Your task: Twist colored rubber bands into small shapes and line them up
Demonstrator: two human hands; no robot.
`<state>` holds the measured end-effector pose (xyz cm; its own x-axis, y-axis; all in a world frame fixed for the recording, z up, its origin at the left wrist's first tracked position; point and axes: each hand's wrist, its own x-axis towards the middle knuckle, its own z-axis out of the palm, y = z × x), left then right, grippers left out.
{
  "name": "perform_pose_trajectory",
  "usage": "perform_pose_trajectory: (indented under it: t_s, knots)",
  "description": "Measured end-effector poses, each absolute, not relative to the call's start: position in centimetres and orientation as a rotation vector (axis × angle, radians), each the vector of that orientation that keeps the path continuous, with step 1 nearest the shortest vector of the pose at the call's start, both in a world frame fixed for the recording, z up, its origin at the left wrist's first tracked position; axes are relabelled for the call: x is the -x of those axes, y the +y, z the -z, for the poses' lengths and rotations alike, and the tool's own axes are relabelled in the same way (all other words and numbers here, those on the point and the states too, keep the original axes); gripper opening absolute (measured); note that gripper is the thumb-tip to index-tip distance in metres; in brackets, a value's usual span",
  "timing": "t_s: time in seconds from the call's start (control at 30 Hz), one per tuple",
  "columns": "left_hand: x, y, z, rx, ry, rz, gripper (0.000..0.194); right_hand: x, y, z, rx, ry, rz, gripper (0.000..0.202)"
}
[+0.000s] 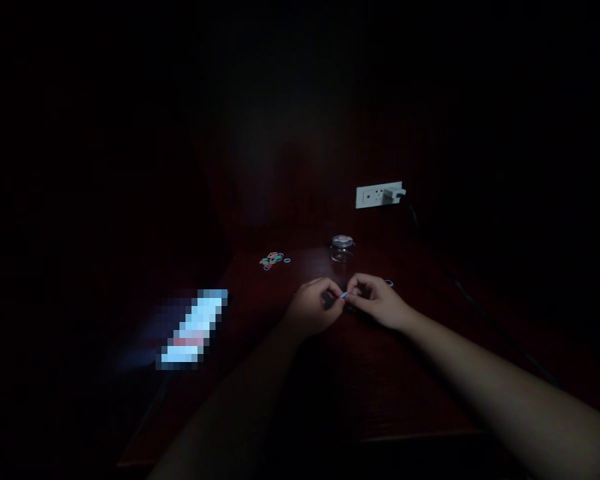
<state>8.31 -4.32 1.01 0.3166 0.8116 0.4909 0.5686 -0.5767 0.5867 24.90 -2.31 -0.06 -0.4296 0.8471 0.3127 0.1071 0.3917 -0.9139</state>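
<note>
Over the dark red table [380, 387], my left hand [314, 307] and my right hand [377, 301] meet at their fingertips. Both pinch a small light-blue band [344, 295] between them. Just behind my hands stands a clear jar [341, 251] with a patterned lid. A small pile of coloured bands [272, 260] lies further left, with one blue band [287, 261] apart from it. Another pale band [389, 283] shows just beyond my right hand. The area under my fingers is too dark to make out.
A bright, pixelated screen [193, 333] is at the table's left side. On the wall behind is a white socket plate [368, 196] with a plug [395, 194] in it. A dark cable [500, 330] runs down along the right side.
</note>
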Motion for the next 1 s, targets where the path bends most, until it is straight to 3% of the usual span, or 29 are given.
perform_pose_trajectory:
  t_s: [1.0]
  knots:
    - [-8.36,-4.23,-0.86,-2.189,1.221,-1.092,0.009,-25.01,-2.98,-0.23,0.75,-1.901,-1.139,0.024]
